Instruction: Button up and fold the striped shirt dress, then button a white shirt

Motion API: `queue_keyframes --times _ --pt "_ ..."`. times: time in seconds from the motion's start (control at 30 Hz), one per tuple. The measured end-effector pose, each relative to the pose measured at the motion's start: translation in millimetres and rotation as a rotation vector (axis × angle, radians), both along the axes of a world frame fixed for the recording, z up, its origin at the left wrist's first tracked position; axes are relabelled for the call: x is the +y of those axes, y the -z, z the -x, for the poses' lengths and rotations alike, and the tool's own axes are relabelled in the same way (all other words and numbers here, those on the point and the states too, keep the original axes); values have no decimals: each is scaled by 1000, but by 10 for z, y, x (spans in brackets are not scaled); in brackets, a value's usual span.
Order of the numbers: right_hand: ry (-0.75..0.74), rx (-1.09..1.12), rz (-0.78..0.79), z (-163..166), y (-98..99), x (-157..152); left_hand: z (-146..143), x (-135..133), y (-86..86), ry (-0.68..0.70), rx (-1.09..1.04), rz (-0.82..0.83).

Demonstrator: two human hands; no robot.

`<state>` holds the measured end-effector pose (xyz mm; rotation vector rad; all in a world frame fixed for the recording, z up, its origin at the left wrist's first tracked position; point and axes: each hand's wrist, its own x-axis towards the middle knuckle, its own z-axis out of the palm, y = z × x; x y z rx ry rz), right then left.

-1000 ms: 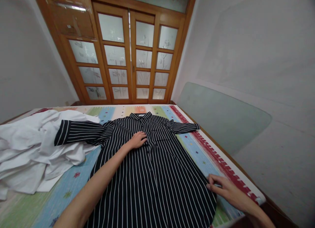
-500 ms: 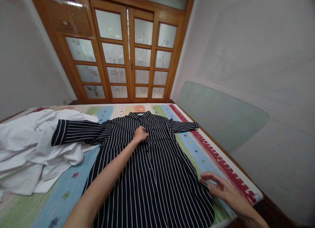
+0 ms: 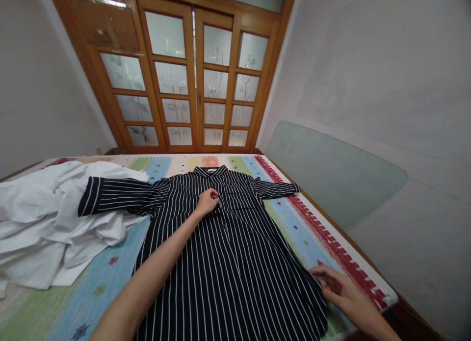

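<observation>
Striped shirt (image 3: 231, 262) flat on patterned cover (image 3: 81, 301), centre down to six o'clock, left-hand grip (image 3: 208, 201) curled over front placket, right-hand grip (image 3: 331, 284) loosely bent at side edge (image 3: 303, 273), four o'clock, either hold uncertain, white cloth (image 3: 66, 233) beneath sleeve (image 3: 121, 196), eight-to-nine o'clock.

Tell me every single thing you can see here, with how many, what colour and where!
Striped shirt: one, black with white stripes, spread out in the middle
White cloth: one heap, white, at the left, partly under the shirt
Patterned cover: one, many-coloured, beneath both
Glazed doors: one set, brown wood, far end
Pale green patch: one, pale green, on the right wall
Walls: two, greyish, left and right
Hands: two, bare; left hand at the shirt's front, right hand at its right edge
</observation>
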<state>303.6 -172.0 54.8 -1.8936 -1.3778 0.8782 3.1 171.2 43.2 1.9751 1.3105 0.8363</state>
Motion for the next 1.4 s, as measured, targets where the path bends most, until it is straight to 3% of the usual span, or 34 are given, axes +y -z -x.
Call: queue_keyframes --times 0.2,0.43,0.57,0.7,0.87,1.0,1.13,1.4 --pt "-112 -16 55 9 -71 43 213 -134 -38 66 92 -159" --pt "-72 12 108 62 -151 554 1084 -317 -95 -167 496 -384" --pt "-23 81 126 52 -81 965 1657 -472 -162 -320 733 -336" --pt "32 50 123 66 -33 1390 2006 -621 -195 -356 836 -153" --pt "25 -21 95 138 7 1799 2058 -669 -186 -380 714 -44" --pt "-20 -193 3 152 73 1950 2014 -597 -160 -323 585 -6" --pt "-36 -422 -31 110 125 1957 2032 -541 -151 -313 596 -21" --pt "95 -770 18 -43 167 1820 2179 -486 -154 -425 666 50"
